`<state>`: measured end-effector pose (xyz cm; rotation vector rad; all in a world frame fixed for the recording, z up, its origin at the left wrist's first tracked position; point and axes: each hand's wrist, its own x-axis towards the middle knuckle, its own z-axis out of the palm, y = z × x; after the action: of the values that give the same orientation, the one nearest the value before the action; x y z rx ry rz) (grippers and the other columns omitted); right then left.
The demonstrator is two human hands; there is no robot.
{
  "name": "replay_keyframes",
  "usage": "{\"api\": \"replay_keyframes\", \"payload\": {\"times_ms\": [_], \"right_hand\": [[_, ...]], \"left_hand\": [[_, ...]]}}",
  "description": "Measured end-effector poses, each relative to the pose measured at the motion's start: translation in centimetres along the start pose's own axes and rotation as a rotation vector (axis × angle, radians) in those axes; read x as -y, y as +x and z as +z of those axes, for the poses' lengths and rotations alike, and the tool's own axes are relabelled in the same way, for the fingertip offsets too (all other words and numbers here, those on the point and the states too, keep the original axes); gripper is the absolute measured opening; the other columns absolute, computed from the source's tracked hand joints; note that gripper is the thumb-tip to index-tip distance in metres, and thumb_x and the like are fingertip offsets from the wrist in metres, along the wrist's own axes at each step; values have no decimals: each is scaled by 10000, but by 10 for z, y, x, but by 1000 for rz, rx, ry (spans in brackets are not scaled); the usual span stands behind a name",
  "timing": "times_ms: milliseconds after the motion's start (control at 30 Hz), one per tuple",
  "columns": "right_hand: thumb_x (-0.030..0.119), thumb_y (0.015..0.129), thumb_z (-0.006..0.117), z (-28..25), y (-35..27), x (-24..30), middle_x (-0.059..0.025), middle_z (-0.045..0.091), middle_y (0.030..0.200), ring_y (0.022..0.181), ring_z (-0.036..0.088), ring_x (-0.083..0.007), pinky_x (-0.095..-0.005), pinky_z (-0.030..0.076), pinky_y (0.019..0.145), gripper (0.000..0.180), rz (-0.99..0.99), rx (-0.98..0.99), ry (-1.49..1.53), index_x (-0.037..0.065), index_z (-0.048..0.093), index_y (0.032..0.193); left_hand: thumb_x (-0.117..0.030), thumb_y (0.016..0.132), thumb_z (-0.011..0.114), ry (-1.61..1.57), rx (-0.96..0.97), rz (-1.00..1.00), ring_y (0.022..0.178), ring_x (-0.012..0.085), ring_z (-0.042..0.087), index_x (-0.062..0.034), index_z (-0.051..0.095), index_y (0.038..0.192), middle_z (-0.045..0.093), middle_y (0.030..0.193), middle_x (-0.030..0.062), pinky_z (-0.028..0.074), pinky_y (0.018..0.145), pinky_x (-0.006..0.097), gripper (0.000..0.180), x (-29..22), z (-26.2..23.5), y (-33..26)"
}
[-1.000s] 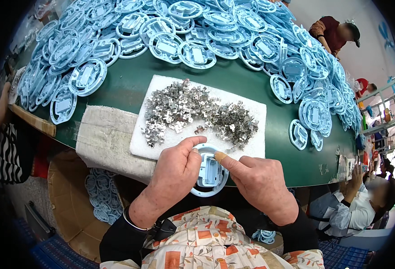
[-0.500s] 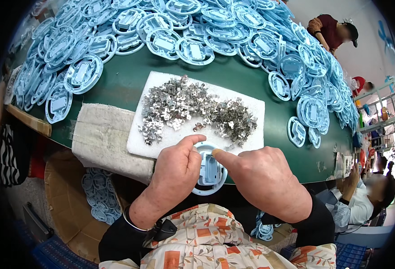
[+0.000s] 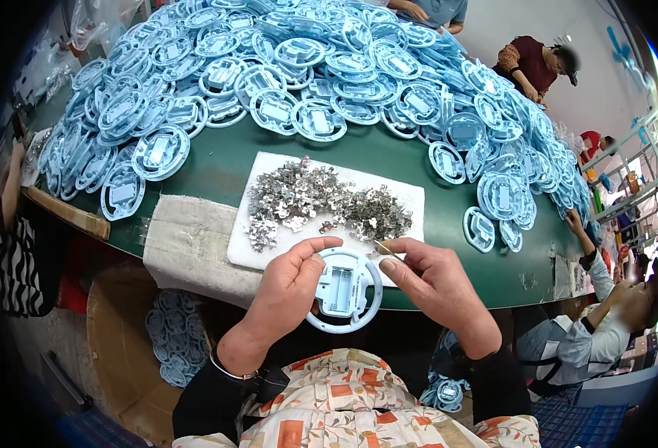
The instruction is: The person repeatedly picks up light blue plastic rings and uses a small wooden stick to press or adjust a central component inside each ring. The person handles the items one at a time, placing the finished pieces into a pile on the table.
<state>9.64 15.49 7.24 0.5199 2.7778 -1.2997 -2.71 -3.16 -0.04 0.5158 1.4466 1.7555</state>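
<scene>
Green round worktable (image 3: 389,160), heaped from 9 to 3 o'clock with light-blue plastic ring housings (image 3: 321,67).

Left hand (image 3: 288,287) was clamped on one ring housing (image 3: 344,291) at its 9 o'clock rim, with the rectangular centre compartment's long axis running 12 to 6. Right hand (image 3: 437,287) sat at the housing's 3 o'clock, thumb and forefinger pinched together on a thin metal contact clip (image 3: 385,248). At 12 o'clock, matching shiny stamped clips (image 3: 321,201) were piled on a white foam pad (image 3: 411,198), nearer the right hand.
</scene>
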Motion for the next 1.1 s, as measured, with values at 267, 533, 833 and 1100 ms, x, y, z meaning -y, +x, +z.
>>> {"api": "replay_keyframes", "payload": {"times_ms": [267, 533, 833, 1100], "right_hand": [[229, 1045, 590, 12, -26, -30, 43, 640, 879, 690, 503, 16, -152, 380, 579, 284, 231, 104, 793, 3, 638, 1211], [232, 1063, 558, 5, -34, -26, 54, 601, 841, 716, 473, 4, -178, 382, 604, 308, 41, 44, 785, -8, 643, 1235], [160, 910, 749, 26, -26, -18, 46, 418, 559, 533, 393, -39, -242, 342, 510, 265, -27, -155, 375, 53, 615, 1112], [154, 883, 778, 24, -17, -32, 56, 412, 571, 543, 375, -35, -237, 340, 524, 278, 38, -98, 433, 59, 598, 1072]], "left_hand": [[-92, 993, 462, 74, 192, 8, 1007, 101, 625, 51, 529, 1385, 651, 1215, 122, 521, 850, 251, 423, 4, 18, -7], [-63, 971, 385, 292, 252, 170, 925, 194, 639, 59, 443, 1419, 622, 1117, 101, 535, 805, 304, 468, 0, 31, -3], [-231, 1062, 485, -485, 457, -81, 787, 180, 635, 43, 481, 1368, 641, 923, 134, 524, 711, 312, 411, 14, 27, -12], [-342, 1049, 498, -657, 486, -222, 809, 219, 678, 30, 475, 1390, 649, 1035, 156, 557, 677, 305, 506, 26, 28, -11]]}}
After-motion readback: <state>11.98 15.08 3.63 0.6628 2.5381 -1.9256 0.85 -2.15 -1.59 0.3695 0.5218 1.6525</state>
